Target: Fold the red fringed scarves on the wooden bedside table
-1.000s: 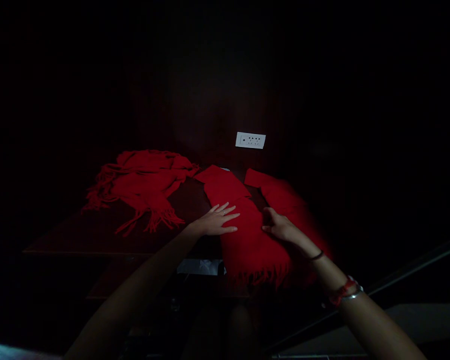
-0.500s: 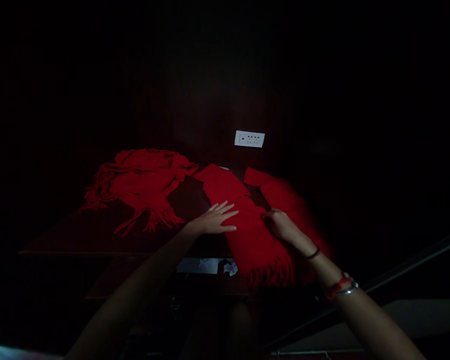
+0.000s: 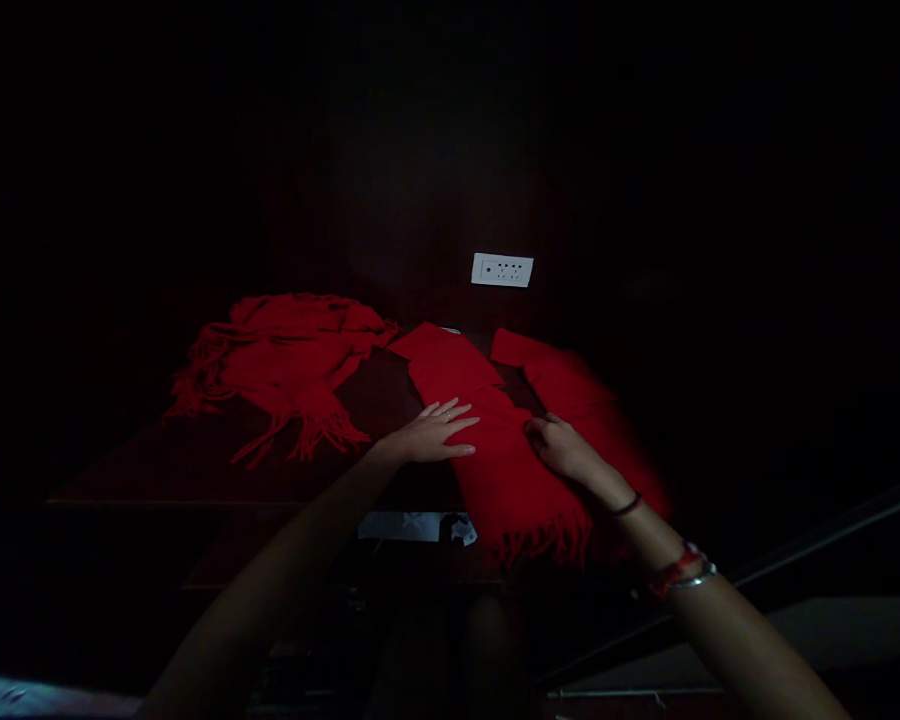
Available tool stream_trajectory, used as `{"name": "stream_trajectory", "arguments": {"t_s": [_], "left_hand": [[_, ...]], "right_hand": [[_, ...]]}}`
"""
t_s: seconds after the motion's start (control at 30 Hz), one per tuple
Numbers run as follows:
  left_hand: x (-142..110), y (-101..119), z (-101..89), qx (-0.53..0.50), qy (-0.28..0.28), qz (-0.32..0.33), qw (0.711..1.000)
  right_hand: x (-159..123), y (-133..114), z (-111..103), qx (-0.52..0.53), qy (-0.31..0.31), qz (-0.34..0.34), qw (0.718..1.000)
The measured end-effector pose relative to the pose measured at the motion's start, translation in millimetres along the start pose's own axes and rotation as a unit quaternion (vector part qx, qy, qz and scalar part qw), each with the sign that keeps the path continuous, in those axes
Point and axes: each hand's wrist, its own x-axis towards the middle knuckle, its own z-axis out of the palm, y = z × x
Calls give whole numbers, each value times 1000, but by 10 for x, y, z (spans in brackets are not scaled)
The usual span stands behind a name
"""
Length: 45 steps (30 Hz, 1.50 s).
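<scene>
A red scarf [image 3: 510, 470] with a fringed end lies lengthwise on the dark table, its fringe hanging at the front edge. My left hand [image 3: 439, 433] rests flat on the scarf's left side, fingers spread, a ring on one finger. At the scarf's right edge my right hand [image 3: 562, 445] has its fingers curled, pinching the cloth; the fingertips are partly hidden. Just right of it, partly behind my right arm, lies another red scarf [image 3: 570, 385]. A loose heap of red fringed scarves [image 3: 292, 350] sits on the left.
The table's front edge [image 3: 195, 503] runs below my left forearm. Beneath it, pale items [image 3: 401, 526] show on a lower shelf. A white socket plate [image 3: 502, 270] is on the dark wall behind. Much of the surroundings is too dark to make out.
Both hands stay at nearly the same spots on the scarf. The right fingers have shifted slightly at its edge, and the view has tilted a little.
</scene>
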Motion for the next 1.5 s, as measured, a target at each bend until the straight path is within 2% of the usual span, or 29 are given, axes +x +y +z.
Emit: {"name": "stream_trajectory", "arguments": {"t_s": [0.23,0.67,1.13,1.5], "left_hand": [[14,-3,-6,11,-8,-5,1000],[14,33,-46,20,-12,-4,1000],[24,18,-36,20,-10,-5,1000],[30,5,-15,48,-9,-6,999]], "right_hand": [[21,65,37,14,9,-7,1000],[63,29,16,-22,8,1,1000],[76,29,13,-10,24,-11,1000],[36,-18,26,3,24,15,1000]]}}
